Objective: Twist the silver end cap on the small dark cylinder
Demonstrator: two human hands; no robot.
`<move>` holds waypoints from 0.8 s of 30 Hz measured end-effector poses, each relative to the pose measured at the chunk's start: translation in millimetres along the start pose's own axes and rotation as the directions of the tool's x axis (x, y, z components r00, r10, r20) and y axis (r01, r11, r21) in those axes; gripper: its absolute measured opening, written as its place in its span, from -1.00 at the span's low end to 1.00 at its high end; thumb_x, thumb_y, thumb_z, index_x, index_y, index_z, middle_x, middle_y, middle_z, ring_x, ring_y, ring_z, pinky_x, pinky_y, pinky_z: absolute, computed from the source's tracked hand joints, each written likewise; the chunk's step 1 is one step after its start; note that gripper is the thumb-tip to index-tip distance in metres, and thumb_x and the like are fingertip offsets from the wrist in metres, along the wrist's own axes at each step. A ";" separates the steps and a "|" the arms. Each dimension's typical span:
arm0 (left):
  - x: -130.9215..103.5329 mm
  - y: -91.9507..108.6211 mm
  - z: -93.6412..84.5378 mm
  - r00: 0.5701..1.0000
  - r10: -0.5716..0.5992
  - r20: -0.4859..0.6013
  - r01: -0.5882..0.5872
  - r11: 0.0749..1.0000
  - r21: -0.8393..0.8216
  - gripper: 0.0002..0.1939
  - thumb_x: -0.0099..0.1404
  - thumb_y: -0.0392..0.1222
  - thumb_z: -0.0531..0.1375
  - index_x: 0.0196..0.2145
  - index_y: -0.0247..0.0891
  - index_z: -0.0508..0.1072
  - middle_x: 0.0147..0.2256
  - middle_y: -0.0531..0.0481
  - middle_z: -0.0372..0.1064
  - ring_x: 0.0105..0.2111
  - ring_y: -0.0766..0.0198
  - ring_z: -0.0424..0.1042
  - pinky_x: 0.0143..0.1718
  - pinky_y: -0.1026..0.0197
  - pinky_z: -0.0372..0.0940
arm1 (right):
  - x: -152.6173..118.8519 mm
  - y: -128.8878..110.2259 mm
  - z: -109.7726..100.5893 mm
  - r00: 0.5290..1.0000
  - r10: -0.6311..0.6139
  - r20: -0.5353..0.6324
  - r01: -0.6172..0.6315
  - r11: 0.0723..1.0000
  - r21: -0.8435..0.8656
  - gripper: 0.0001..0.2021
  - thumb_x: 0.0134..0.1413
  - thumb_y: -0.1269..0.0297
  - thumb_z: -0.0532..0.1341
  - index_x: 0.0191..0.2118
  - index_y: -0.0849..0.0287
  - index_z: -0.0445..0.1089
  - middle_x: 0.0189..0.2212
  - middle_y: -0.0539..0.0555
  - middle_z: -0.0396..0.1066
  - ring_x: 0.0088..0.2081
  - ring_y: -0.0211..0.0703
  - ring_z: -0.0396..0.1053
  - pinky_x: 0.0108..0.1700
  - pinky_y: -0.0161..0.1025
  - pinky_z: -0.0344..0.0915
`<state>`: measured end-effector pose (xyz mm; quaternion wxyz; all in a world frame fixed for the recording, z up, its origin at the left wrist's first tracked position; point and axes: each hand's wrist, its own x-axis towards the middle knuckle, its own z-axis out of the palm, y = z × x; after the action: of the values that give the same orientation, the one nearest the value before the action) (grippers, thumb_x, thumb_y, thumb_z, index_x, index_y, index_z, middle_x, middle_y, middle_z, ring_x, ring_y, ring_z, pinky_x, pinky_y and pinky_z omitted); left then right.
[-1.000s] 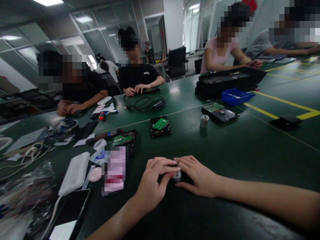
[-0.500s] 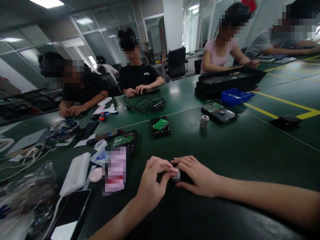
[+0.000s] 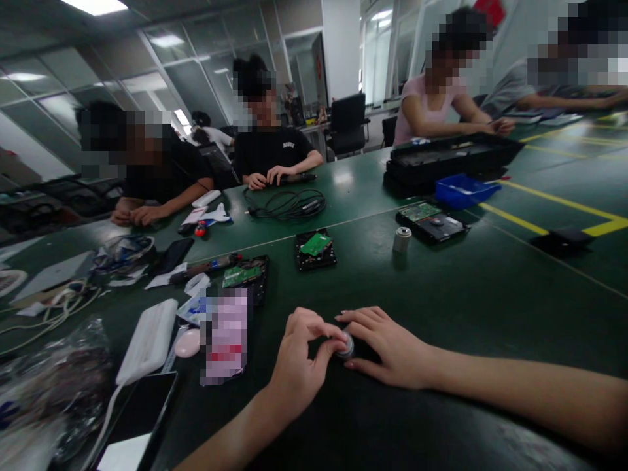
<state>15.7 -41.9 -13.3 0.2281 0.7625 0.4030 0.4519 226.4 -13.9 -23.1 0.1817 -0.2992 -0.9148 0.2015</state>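
Observation:
A small silvery cylinder [image 3: 347,346] stands on the dark green table in front of me, partly covered by my fingers. My left hand [image 3: 307,350] pinches at its top, thumb and fingertips together. From the right, my right hand [image 3: 385,345] curves round the cylinder, its thumb at the near side and its fingers at the far side. Whatever may be between my left fingertips is too small to make out. Farther off stands a similar metal cylinder [image 3: 401,239].
Beyond my hands lie a hard drive with a green board [image 3: 316,248], another drive [image 3: 436,222] and a blue tray [image 3: 465,190]. At left are a white power bank [image 3: 148,341], a phone [image 3: 140,412] and a pink packet [image 3: 228,337]. Several people sit across the table.
My left fingertips have shifted very slightly over the cylinder's top. Both hands otherwise keep their places around it.

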 end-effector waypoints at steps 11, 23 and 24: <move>3.3 3.7 -1.0 0.990 0.131 0.052 -0.131 0.991 -0.001 -0.66 0.30 -0.49 0.17 -0.31 -0.13 0.08 -0.33 0.12 0.49 -0.27 0.20 0.23 -0.21 0.10 0.14 | -0.1 0.5 1.0 1.000 -0.002 -0.014 0.002 1.000 0.020 -0.62 0.18 0.03 0.20 0.03 0.11 0.35 0.15 0.18 0.27 0.18 0.06 0.18 0.17 0.07 0.10; 20.2 -35.8 -21.1 0.993 -0.090 -0.077 0.109 0.948 0.299 -0.82 0.28 -0.40 0.22 -0.31 -0.20 0.27 -0.30 0.04 0.35 -0.23 0.17 0.36 -0.15 0.06 0.20 | 0.5 -3.2 -3.2 0.999 0.025 0.029 -0.025 0.999 -0.022 -0.56 0.19 0.01 0.18 0.06 0.20 0.31 0.19 0.23 0.24 0.20 0.13 0.16 0.19 0.11 0.10; 19.8 -41.6 -21.2 0.994 -0.094 -0.047 0.105 0.928 0.357 -0.83 0.26 -0.39 0.25 -0.30 -0.21 0.31 -0.29 0.03 0.35 -0.21 0.15 0.35 -0.14 0.05 0.20 | 0.4 -3.3 -3.3 0.999 0.026 0.031 -0.025 0.999 -0.024 -0.56 0.19 0.01 0.18 0.07 0.20 0.31 0.19 0.23 0.24 0.20 0.13 0.17 0.19 0.11 0.10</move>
<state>-14.6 -2.2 -22.6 0.1015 0.7633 0.5201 0.3696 226.1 -15.3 -18.7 0.1615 -0.3099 -0.9158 0.1978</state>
